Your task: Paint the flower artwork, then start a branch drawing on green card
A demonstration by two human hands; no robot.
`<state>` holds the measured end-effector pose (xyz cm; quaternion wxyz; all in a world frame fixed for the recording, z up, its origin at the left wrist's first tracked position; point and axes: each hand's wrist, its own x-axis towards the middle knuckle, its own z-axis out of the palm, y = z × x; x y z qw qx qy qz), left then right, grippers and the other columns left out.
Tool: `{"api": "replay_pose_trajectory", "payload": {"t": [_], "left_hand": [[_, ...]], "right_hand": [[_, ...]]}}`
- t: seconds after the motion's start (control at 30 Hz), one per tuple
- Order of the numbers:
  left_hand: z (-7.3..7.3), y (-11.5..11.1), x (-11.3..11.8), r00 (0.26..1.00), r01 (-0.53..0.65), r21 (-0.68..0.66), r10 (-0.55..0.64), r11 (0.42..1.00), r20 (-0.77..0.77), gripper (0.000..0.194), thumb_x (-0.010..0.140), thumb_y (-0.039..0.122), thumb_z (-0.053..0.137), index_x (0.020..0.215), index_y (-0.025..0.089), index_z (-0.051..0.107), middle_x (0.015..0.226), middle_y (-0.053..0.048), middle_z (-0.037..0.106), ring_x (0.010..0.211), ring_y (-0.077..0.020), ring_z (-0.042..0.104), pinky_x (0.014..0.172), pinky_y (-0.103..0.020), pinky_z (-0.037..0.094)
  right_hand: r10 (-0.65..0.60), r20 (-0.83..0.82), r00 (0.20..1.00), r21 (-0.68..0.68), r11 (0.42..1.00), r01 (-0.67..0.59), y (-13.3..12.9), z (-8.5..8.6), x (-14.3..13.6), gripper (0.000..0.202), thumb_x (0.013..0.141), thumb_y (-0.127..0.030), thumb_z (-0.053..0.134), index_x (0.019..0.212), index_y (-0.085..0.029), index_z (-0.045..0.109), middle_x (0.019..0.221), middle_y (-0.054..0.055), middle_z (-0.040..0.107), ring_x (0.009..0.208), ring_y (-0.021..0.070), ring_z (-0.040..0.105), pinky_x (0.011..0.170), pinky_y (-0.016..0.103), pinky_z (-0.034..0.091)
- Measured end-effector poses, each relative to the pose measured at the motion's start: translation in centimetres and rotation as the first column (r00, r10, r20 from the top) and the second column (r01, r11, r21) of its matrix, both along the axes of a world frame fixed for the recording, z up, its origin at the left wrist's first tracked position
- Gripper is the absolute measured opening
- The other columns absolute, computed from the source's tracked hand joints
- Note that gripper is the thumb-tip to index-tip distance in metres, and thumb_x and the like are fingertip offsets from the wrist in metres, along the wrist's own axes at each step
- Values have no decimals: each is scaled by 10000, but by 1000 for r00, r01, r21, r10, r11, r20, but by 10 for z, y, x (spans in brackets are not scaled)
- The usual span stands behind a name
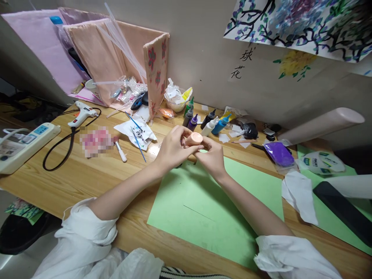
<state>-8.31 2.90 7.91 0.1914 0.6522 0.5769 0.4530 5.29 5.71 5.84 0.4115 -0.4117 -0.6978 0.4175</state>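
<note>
Both my hands meet over the far edge of a green paper sheet [186, 221]. My left hand [173, 145] curls around a small peach-coloured round-ended bottle [195, 138], its flat end towards me. My right hand [212, 157] presses its fingers against the same bottle from the other side. The bottle's far end is hidden behind my fingers. Just beyond stand a purple paint bottle [193, 123], a white paint bottle [208, 127] and a blue paint bottle [221, 124]. A thin dark line marks the green sheet.
To the left are a glue gun [83, 114], a power strip [30, 145], a white-handled brush [120, 151] and slim brushes on a stained tissue [145, 135]. Peach panels [157, 69] stand behind. A purple packet [279, 154], tape roll [322, 162] and paper roll [325, 122] lie right.
</note>
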Motion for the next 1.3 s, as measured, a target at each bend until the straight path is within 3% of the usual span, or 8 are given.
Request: {"api": "replay_pose_trajectory", "payload": {"t": [0.1, 0.23, 0.4, 0.7, 0.87, 0.97, 1.13, 1.3], "left_hand": [[3, -7, 4, 999, -39, 21, 40, 999, -21, 264, 699, 309, 726, 857, 158, 578, 824, -8, 591, 734, -127, 538, 632, -230, 404], [13, -7, -5, 996, 63, 7, -62, 998, -61, 242, 711, 332, 714, 876, 172, 639, 837, -15, 638, 776, -148, 562, 658, -243, 403], [25, -1, -21, 968, 243, 3, -243, 970, -62, 299, 699, 323, 726, 955, 176, 677, 854, -26, 633, 775, -152, 566, 687, -251, 411], [24, 4, -24, 944, 329, -11, -329, 944, -14, 263, 706, 299, 722, 933, 176, 666, 929, -37, 586, 861, -162, 565, 770, -277, 444], [19, 6, -22, 957, 290, -10, -290, 957, 10, 285, 642, 293, 766, 870, 160, 659, 910, -32, 592, 843, -157, 567, 751, -268, 441], [17, 7, -22, 956, 285, -56, -280, 957, 87, 297, 623, 307, 772, 837, 142, 652, 863, -34, 624, 802, -155, 580, 720, -265, 453], [12, 8, -19, 951, 276, -163, -245, 947, 188, 342, 607, 353, 768, 836, 126, 654, 811, -32, 670, 750, -156, 605, 687, -250, 474], [1, 10, -17, 957, 261, -162, -233, 952, 176, 247, 600, 267, 746, 792, 131, 671, 767, -9, 681, 720, -150, 615, 666, -229, 477]], "right_hand": [[-18, 50, 999, 21, 1000, 17, -2, 1, 2, 227, 677, -128, 568, 857, -184, 696, 840, 18, 704, 805, 200, 638, 738, 295, 504], [197, 85, 977, -99, 977, -188, 8, 11, 11, 220, 691, -248, 642, 894, -181, 693, 833, 21, 698, 795, 214, 636, 731, 322, 510], [366, -120, 923, -210, 899, -384, 21, 12, 15, 386, 647, -377, 720, 976, -187, 652, 986, 53, 681, 913, 227, 627, 817, 340, 497], [257, -121, 959, -62, 962, -266, 17, -1, 10, 325, 639, -395, 730, 849, -190, 590, 859, 37, 638, 815, 188, 594, 749, 297, 482], [230, -12, 973, -17, 973, -230, 14, 4, 10, 263, 705, -340, 668, 906, -186, 599, 890, 41, 647, 853, 194, 601, 770, 308, 487], [275, 211, 938, 14, 959, -284, 13, 22, 21, 314, 738, -351, 641, 1003, -186, 613, 972, 70, 661, 885, 223, 615, 789, 351, 493], [33, 472, 881, 419, 871, -257, -1, 60, 41, 524, 855, -360, 504, 1354, -264, 375, 1380, 70, 452, 1291, 285, 375, 1054, 508, 294], [209, 716, 666, 340, 728, -595, -12, 65, 42, 611, 895, -458, 395, 1437, -289, 172, 1476, 13, 310, 1382, 241, 215, 1132, 527, 125]]}}
